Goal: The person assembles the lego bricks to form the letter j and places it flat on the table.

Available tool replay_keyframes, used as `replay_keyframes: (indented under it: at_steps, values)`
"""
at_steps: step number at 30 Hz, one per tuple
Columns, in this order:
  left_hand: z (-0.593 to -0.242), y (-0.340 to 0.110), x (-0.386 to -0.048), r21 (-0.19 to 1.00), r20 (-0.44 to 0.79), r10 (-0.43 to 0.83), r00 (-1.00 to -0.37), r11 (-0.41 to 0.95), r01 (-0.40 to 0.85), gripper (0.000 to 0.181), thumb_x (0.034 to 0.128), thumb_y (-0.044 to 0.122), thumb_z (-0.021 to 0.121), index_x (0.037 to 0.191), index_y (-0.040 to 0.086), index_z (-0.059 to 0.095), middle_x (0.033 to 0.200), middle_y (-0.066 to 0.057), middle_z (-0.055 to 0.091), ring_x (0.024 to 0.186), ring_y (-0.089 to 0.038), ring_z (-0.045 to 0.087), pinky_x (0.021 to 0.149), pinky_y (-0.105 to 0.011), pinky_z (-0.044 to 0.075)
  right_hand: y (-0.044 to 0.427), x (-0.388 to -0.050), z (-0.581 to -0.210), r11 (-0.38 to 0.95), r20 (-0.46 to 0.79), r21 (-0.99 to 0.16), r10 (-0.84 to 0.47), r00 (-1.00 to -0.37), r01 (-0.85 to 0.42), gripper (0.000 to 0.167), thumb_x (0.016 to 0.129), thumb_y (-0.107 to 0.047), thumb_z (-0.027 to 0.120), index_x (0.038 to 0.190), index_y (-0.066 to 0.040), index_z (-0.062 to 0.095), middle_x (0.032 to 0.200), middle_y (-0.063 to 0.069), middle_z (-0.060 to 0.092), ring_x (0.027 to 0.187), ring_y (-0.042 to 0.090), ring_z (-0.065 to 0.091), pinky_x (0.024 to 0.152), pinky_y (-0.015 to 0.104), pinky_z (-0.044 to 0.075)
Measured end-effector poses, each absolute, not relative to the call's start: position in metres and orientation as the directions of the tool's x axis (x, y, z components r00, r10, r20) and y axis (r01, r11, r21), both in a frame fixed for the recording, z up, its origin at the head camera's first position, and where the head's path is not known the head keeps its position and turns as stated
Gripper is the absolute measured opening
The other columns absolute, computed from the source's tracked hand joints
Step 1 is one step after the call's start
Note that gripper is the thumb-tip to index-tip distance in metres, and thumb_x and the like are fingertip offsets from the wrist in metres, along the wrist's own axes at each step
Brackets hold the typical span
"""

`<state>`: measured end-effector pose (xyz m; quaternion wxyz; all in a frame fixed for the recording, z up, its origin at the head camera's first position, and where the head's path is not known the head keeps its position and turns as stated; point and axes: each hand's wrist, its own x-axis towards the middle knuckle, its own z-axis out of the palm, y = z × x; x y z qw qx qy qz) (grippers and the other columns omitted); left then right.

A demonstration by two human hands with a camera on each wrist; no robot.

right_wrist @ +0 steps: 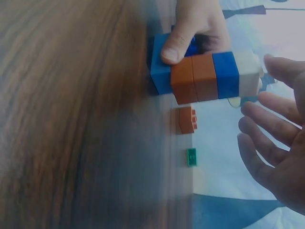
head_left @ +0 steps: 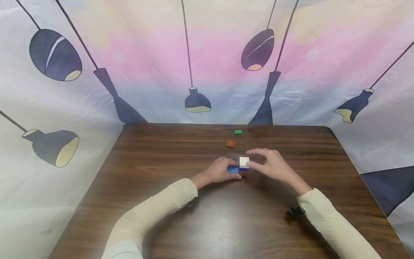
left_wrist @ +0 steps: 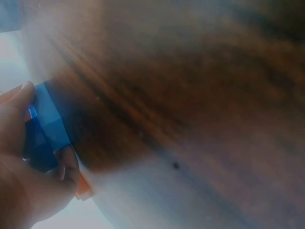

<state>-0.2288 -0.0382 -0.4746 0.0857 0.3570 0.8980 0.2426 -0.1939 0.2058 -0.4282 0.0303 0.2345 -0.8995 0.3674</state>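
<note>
A stack stands on the table, with a light blue base brick (right_wrist: 161,64), two orange bricks (right_wrist: 194,78), a blue brick (right_wrist: 225,75) and a white brick (head_left: 244,162) on top. Beside the tower, a darker blue brick (left_wrist: 39,145) sits on the base. My left hand (head_left: 216,171) grips the base from the left, thumb on its near side. My right hand (right_wrist: 283,138) is to the right of the white brick, fingers spread and loosely bent, nothing held. Its thumb tip is close to the white brick; contact is unclear.
An orange brick (head_left: 230,143) lies on the wooden table (head_left: 155,151) beyond my hands, with a small green brick (head_left: 238,132) farther back near the rear edge. A cloth printed with lamps (head_left: 194,54) hangs behind the table.
</note>
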Motion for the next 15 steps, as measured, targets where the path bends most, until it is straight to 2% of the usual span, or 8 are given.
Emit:
replay_keyframes:
  at_steps: [7, 15]
  values:
    - [-0.473, -0.038, -0.229, 0.506, 0.0, 0.676, -0.737, 0.636, 0.583, 0.055, 0.0911, 0.046, 0.076, 0.131, 0.009, 0.069, 0.123, -0.004, 0.072, 0.104, -0.012, 0.064, 0.091, -0.029, 0.051, 0.217, -0.201, -0.426, 0.641, 0.26, -0.643, -0.332, -0.907, -0.419, 0.04, 0.096, -0.036, 0.073, 0.128, -0.011, 0.07, 0.119, 0.005, 0.074, 0.102, 0.024, 0.071, 0.081, 0.047, 0.058]
    - [-0.473, -0.038, -0.229, 0.499, -0.001, 0.677, -0.736, 0.638, 0.586, 0.056, 0.0913, 0.047, 0.076, 0.132, 0.009, 0.069, 0.126, -0.004, 0.071, 0.106, -0.013, 0.064, 0.092, -0.03, 0.051, 0.221, -0.222, -0.43, 0.658, 0.227, -0.65, -0.309, -0.923, -0.38, 0.041, 0.097, -0.035, 0.072, 0.129, -0.009, 0.069, 0.119, 0.009, 0.074, 0.107, 0.027, 0.069, 0.089, 0.05, 0.055]
